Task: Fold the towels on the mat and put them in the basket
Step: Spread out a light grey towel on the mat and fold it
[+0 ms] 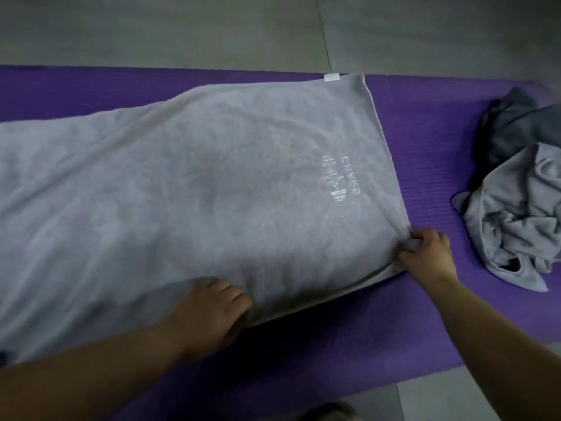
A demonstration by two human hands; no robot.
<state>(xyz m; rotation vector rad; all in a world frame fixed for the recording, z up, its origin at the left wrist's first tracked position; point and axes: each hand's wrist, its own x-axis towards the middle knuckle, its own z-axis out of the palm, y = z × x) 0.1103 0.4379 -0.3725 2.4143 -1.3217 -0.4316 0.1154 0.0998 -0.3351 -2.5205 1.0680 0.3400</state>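
Grey towel (197,177) soft, limp, light, lies flat on mat (425,147); best taken at corners, hem; right hand (428,256) pinches near corner, left hand (209,311) grips near edge.

Soft matt cloth on a ribbed purple mat, over a dull hard floor.

The spread towel (182,183) is light grey cloth with a short, fluffy, matt nap. Its embroidered logo (340,180) is of pale thread with a slight sheen, and the small white label (331,77) on the far hem looks like smooth fabric. The crumpled towel (516,220) seems the same matt grey cloth, and the dark towel (510,132) is also matt. The mat (425,132) is matt, with fine ribs. The floor (151,28) is of smooth, dull grey tiles.
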